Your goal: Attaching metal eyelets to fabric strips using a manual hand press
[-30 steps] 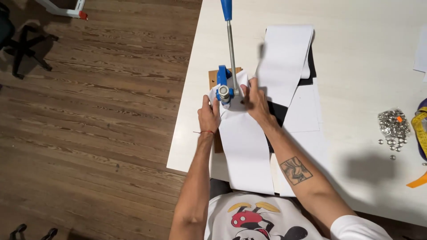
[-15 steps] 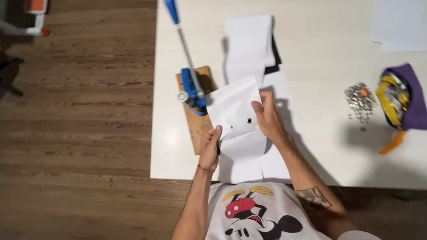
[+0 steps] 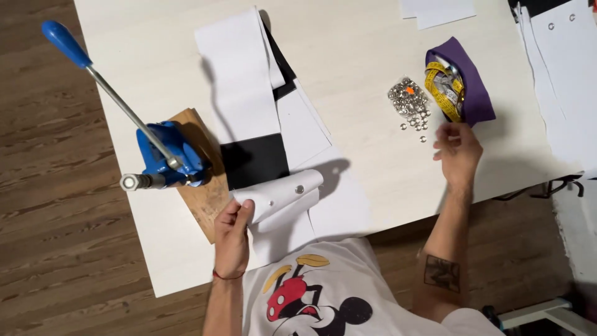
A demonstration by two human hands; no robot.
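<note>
White folded strip (image 3: 280, 198) is pinched in your left hand (image 3: 232, 234) at the table's (image 3: 373, 81) lower edge; your right hand (image 3: 459, 151), fingers loosely spread, hovers over bare tabletop beside the silver eyelets (image 3: 408, 104).

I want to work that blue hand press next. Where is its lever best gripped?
Grip the lever's blue knob, its far upper-left end, from above. The thin metal rod slants up from the press body; the rounded knob fits a palm and likely gives most leverage.
</note>
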